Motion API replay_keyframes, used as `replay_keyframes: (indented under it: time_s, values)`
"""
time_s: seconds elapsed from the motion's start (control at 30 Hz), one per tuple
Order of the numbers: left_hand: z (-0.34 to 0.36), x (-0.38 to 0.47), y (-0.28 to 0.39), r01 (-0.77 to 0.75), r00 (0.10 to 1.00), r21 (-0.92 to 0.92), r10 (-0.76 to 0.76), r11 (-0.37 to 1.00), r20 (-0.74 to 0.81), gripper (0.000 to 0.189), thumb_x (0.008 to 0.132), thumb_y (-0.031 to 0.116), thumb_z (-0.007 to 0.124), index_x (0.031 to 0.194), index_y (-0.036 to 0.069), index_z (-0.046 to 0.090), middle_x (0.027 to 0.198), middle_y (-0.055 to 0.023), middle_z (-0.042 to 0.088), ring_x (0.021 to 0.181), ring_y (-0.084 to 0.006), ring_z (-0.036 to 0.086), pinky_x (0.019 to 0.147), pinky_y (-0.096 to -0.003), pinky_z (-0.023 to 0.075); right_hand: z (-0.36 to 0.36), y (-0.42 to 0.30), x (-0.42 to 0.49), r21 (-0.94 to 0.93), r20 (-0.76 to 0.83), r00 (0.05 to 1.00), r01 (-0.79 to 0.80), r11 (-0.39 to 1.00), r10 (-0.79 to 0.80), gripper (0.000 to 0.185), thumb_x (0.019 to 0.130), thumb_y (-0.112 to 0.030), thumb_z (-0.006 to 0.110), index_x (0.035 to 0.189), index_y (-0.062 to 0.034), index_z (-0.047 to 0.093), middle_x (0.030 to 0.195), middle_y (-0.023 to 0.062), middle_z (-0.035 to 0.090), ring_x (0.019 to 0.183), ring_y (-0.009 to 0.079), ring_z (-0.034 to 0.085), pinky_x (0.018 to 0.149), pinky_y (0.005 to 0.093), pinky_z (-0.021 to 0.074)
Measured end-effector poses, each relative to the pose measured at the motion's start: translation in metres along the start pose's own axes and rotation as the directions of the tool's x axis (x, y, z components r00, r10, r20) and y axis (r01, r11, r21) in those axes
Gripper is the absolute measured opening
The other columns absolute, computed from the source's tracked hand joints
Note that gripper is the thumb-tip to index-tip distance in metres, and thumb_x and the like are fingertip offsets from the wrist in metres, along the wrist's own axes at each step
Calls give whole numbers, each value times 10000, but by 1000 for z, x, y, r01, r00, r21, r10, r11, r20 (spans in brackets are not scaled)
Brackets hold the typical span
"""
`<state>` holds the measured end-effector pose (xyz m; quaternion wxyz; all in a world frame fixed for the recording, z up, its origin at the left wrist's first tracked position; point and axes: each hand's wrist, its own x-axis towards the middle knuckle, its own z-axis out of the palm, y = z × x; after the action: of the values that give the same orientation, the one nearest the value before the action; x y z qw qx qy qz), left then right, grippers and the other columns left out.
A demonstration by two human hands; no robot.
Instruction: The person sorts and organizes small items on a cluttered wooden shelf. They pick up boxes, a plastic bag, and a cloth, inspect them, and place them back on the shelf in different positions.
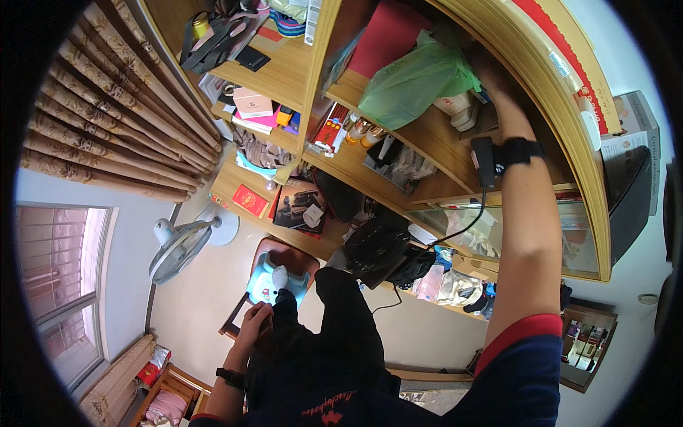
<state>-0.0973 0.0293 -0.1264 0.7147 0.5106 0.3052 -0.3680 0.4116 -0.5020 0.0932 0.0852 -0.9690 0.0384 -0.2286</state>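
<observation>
My right arm reaches up into a compartment of the wooden shelf unit (347, 155). My right hand (488, 66) is blurred and in shade beside a green plastic bag (411, 80); its fingers are hard to make out. White items (460, 111) lie just below it. A black device with a cable (484, 163) is strapped at that wrist. My left hand (257, 323) is low at the left of my body, its fingers curled at the edge of a dark brown thing, perhaps a chair's back. One foot is on a blue plastic stool (267, 283) set on a brown seat (309, 257).
A standing fan (184, 245) is at the left near the window. Glass doors (469, 224) close a lower part of the unit. Black bags (376, 240) and a cosmetics box (300, 208) crowd the ledge below. The black cable hangs down past the bags.
</observation>
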Motion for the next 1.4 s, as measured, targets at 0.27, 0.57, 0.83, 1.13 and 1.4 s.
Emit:
replay_keyframes:
  time_s: [0.27, 0.57, 0.83, 1.13, 1.4]
  values:
    - [-16, -10, 1, -27, 998, -46, 24, 999, -61, 260, 1009, 320, 603, 889, 89, 609, 750, 38, 537, 623, -49, 500, 549, -194, 397, -61, -85, -171, 739, -162, 987, 107, 665, 22, 311, 1024, -244, 592, 1271, -57, 621, 1097, 77, 680, 967, 138, 616, 868, 297, 488]
    - [-24, -15, 4, 41, 997, -38, -43, 998, -64, 279, 995, 359, 612, 908, 94, 604, 779, 28, 539, 705, -57, 529, 634, -218, 431, 4, -147, -189, 745, 405, 893, -197, 638, -197, 383, 1075, -331, 481, 1332, -85, 622, 1021, 30, 698, 989, 111, 653, 878, 250, 494]
    - [-34, -14, -6, 35, 997, -81, -40, 996, -70, 248, 1012, 324, 601, 913, 96, 596, 740, 30, 533, 631, -55, 521, 582, -201, 418, 14, -158, -288, 738, 496, 852, -310, 599, -171, 284, 1045, -262, 558, 1246, -93, 667, 1012, 39, 710, 936, 105, 637, 845, 251, 497]
    - [-50, -9, -51, 182, 976, -144, -197, 973, -96, 240, 1023, 324, 581, 923, 107, 589, 694, 50, 498, 569, -38, 446, 504, -185, 342, 250, -109, -500, 338, 862, 500, -449, 827, -81, 469, 877, -261, 745, 1289, -100, 591, 1017, 119, 698, 911, 263, 688, 805, 391, 550]
    - [-45, 3, -100, 472, 850, -359, -524, 805, -59, 232, 1022, 326, 578, 998, 97, 607, 695, 56, 500, 543, -41, 416, 477, -196, 327, 426, -106, -587, 101, 711, 693, -269, 958, 119, 841, 744, -301, 836, 1438, -75, 417, 1371, 258, 511, 1211, 452, 535, 986, 470, 487]
